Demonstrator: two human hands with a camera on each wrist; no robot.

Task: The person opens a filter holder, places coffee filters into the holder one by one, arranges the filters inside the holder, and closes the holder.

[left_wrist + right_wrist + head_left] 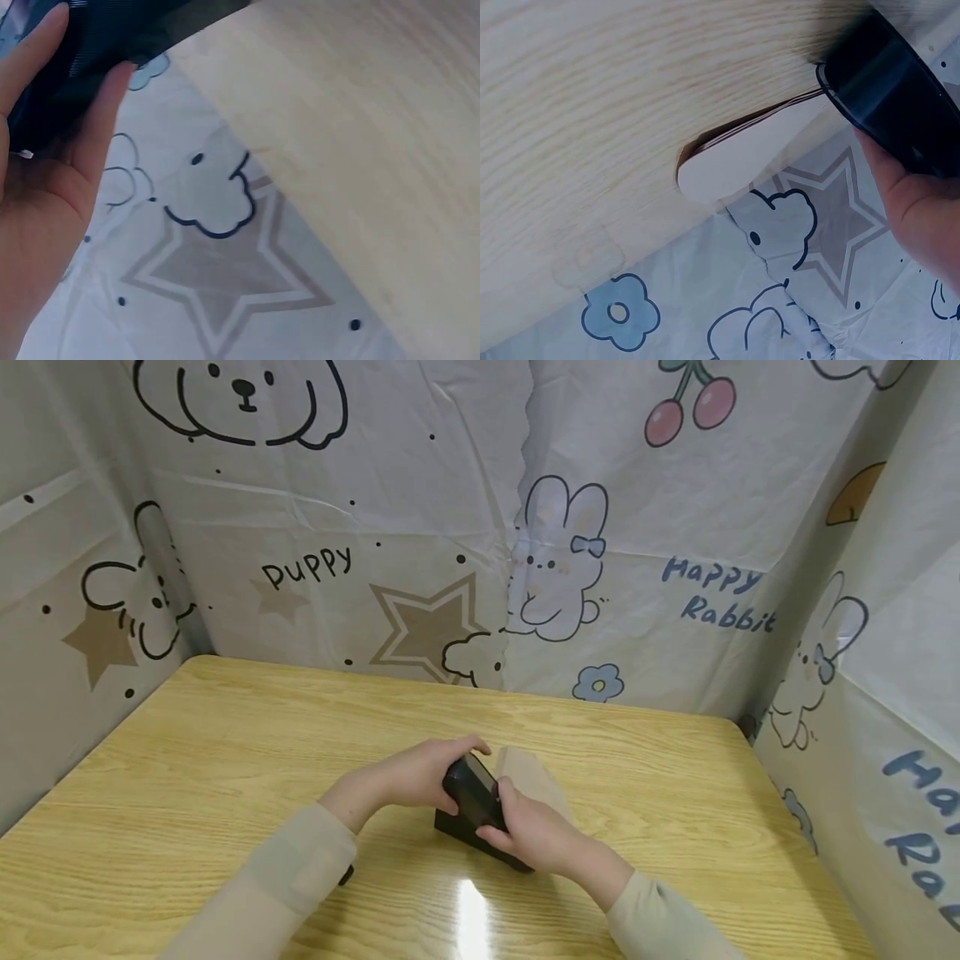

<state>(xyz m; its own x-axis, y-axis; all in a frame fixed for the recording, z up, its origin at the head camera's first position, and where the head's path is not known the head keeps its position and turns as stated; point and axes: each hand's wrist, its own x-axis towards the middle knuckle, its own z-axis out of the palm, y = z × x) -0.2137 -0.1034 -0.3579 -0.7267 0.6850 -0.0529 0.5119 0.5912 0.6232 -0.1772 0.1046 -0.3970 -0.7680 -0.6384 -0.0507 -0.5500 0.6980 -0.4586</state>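
My left hand (422, 772) grips the upper end of a glossy black case-like object (472, 787) with rounded corners, fingers over its top and thumb underneath. At its lower right end, my right hand (542, 833) holds the same object between thumb and fingers. Below it, close over the table, shows a dark straight-edged piece (468, 841). Behind stretches a tan, round-ended flap (534, 777); in the right wrist view the layered flap (739, 157) runs up to the rim of the black object (892, 90). The hands hide part of the object.
The wooden table (300, 718) runs back to a printed cloth (420, 493), which also hangs along both sides. A small dark thing (347, 875) lies beside the left sleeve, partly covered by it.
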